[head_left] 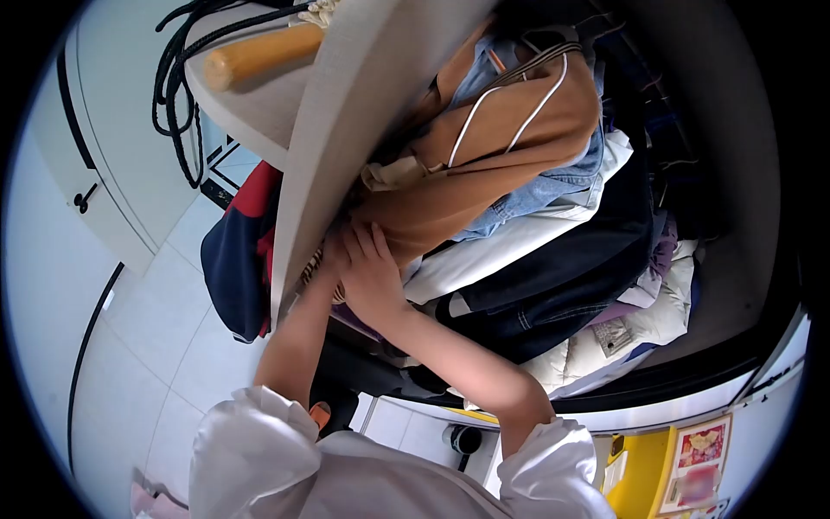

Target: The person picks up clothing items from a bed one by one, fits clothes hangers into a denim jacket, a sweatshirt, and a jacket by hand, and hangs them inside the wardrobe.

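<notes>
Hanging clothes fill a wardrobe in the head view. A brown hooded garment point(484, 177) with white cords is nearest, followed by a blue denim one point(553, 186), a white one point(510, 246) and dark ones point(571, 268). My right hand point(370, 264) lies at the lower edge of the brown garment, its fingers pressed together. Beside it, my left hand point(333, 255) reaches behind the pale panel's edge, near a striped fabric; its fingers are mostly hidden. What either hand holds, if anything, is hidden.
The pale wardrobe panel point(333, 112) stands at the left of the clothes. Beyond it are a wooden rod point(259, 56), black cords point(173, 95) and a navy and red garment point(238, 255). A cream padded garment point(605, 342) hangs at the right. A yellow shelf point(644, 471) is lower right.
</notes>
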`<state>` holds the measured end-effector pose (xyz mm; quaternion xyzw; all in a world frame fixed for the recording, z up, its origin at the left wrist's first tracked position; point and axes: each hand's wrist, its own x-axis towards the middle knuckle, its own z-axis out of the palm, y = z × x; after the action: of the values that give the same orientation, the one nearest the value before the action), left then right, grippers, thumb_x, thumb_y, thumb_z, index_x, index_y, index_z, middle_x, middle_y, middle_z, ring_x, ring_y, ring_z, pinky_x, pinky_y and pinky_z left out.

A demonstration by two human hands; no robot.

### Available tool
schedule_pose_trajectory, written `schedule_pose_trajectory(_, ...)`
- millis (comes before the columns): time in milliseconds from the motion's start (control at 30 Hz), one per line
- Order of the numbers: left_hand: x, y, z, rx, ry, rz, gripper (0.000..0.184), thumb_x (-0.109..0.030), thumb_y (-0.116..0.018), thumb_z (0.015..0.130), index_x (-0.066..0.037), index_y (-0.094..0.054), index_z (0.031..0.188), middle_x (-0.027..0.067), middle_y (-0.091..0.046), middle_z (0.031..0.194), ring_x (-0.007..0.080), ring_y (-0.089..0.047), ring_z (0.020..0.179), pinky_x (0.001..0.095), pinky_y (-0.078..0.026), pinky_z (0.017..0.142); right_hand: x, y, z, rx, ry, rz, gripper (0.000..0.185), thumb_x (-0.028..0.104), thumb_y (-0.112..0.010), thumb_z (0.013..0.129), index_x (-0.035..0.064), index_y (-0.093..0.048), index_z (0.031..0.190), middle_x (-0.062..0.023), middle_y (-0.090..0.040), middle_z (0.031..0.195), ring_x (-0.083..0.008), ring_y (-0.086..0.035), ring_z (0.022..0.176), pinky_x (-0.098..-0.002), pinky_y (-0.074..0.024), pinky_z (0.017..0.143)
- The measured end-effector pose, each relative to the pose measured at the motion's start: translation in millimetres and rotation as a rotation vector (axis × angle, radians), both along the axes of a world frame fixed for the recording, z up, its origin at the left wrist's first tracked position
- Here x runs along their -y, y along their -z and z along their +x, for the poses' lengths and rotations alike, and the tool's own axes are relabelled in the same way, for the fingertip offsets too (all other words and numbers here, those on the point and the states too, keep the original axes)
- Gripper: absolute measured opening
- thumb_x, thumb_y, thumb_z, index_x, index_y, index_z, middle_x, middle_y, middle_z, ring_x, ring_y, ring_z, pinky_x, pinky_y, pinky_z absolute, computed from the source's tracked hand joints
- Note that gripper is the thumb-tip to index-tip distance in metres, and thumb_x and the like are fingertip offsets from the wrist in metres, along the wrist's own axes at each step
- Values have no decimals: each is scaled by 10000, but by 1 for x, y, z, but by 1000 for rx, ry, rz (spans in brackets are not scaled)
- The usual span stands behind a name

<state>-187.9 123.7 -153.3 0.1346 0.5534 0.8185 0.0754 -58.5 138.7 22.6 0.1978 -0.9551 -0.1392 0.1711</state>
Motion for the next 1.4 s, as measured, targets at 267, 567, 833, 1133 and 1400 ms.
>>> schedule_pose_trajectory(267,6,-15,38,-278,-288,-588,516,-202,-448,912,-10,-334,1378,243,-391,1367,360,-351,1277,468,-229,1057,-41,46,-55,7,233,310,481,229,-443,857,49,-460,1303,-86,-401,1385,-253,-228,1353,-443,-19,1133)
schedule_pose_trajectory(567,10,-34,92,-101,-549,-619,515,-160,-465,910,5,-327,1377,216,-361,1384,362,-323,1289,422,-227,1075,-28,46,-99,-92,387,259,527,234,-459,839,33,-435,1325,-110,-411,1364,-270,-249,1330,-407,-80,1114)
schedule_pose_trajectory(833,-13,71,-18,-22,-188,18,509,-240,-463,922,-21,-359,1369,213,-419,1351,356,-379,1253,399,-257,1059,-21,38,-93,125,122,166,286,184,-483,803,42,-673,964,-108,-631,1065,-272,-483,1157,-392,-231,1060)
schedule_pose_trajectory(1133,-15,66,-16,44,-191,-80,487,-215,-477,918,-18,-380,1353,220,-447,1324,363,-404,1230,384,-285,1043,-44,67,-88,52,229,422,395,216,-428,883,70,-583,1216,-45,-555,1254,-211,-392,1250,-386,-147,1088)
schedule_pose_trajectory(1400,-11,-32,104,-376,-740,-561,535,-119,-579,828,9,-399,1315,217,-423,1337,346,-408,1237,359,-321,1030,-42,55,-119,30,305,331,296,203,-465,834,93,-644,1041,-74,-613,1065,-215,-510,1084,-371,-283,1007)
